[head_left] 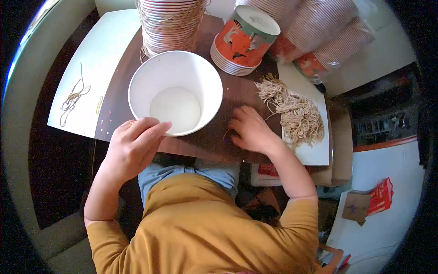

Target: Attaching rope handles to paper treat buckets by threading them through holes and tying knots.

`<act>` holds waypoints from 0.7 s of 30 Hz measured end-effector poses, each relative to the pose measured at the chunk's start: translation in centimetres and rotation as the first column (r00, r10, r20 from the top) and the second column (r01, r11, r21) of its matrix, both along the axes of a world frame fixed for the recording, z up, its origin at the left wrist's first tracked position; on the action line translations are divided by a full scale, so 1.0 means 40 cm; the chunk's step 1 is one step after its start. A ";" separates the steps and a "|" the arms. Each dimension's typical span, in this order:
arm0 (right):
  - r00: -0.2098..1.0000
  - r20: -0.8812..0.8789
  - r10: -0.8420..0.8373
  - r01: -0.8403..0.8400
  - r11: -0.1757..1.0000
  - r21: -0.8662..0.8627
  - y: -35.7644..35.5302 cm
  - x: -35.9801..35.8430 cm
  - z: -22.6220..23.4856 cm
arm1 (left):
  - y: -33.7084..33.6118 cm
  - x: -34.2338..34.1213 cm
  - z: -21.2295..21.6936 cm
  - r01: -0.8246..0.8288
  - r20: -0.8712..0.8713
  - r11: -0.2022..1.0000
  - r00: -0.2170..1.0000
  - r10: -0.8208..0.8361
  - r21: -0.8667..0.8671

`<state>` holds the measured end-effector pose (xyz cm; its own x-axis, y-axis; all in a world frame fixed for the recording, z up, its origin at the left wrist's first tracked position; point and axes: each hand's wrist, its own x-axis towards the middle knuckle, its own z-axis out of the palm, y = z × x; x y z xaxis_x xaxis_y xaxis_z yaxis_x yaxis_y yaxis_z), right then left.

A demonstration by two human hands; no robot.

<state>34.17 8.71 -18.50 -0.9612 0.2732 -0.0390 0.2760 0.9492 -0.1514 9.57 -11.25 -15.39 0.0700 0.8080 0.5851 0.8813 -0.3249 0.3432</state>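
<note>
A white paper tub (175, 91) stands open-mouthed on the dark wooden board (214, 141) in front of me. My left hand (134, 144) grips its near rim with thumb and fingers. My right hand (250, 130) rests palm down on the board just right of the tub, fingertips pinching at a short piece of tan string. A loose pile of tan string handles (294, 112) lies on a white sheet (315, 155) just beyond that hand.
A stack of tubs with string handles (169, 23) stands at the back. An orange patterned tub (244, 39) lies upside down on a short stack. Sleeves of nested tubs (319, 32) lie at back right. Loose strings (73, 98) rest on white paper at left.
</note>
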 end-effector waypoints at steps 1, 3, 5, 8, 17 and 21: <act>1.000 0.003 0.001 -0.001 1.000 -0.001 0.011 -0.001 -0.014 | -0.001 0.009 0.007 -0.034 0.019 0.999 0.999 0.034 0.015; 0.998 0.010 0.054 -0.053 0.996 -0.077 0.038 -0.018 -0.051 | -0.005 0.027 0.014 -0.085 0.028 0.995 0.996 0.083 0.054; 0.995 -0.055 0.085 -0.091 0.988 -0.124 0.033 -0.026 -0.047 | -0.020 0.030 0.009 -0.112 0.021 0.979 0.994 0.110 0.168; 0.962 -0.261 0.084 -0.156 0.951 -0.268 -0.014 -0.032 -0.010 | -0.031 0.067 0.002 0.017 0.088 0.969 0.995 -0.040 0.245; 0.825 -0.551 0.123 -0.365 0.862 -0.353 -0.141 -0.078 0.086 | -0.007 0.164 -0.043 0.147 0.262 0.989 0.954 -0.147 0.022; 0.855 -0.518 0.025 -0.334 0.790 -0.514 -0.163 -0.076 0.087 | -0.020 0.155 -0.029 0.073 0.236 0.997 0.969 -0.068 -0.014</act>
